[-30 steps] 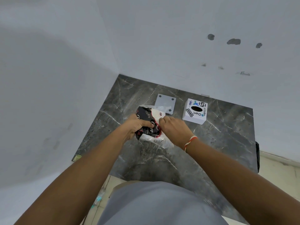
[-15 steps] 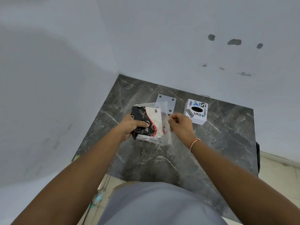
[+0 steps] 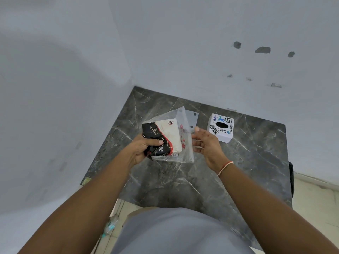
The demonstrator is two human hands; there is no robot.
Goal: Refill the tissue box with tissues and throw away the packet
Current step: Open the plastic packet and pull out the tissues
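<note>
Above the marble counter (image 3: pixel 183 180), I watched the left hand (image 3: pixel 142 150) clamp the tissue packet (image 3: pixel 163 138) while the right hand (image 3: pixel 206 143), half-open, seemingly pinched its clear wrap, which risked tearing and spilling tissues short of the tissue box (image 3: pixel 221 127).

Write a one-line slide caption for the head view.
Left hand grips the tissue packet while right hand opens its clear wrapper beside the white tissue box on a marble counter.
</note>
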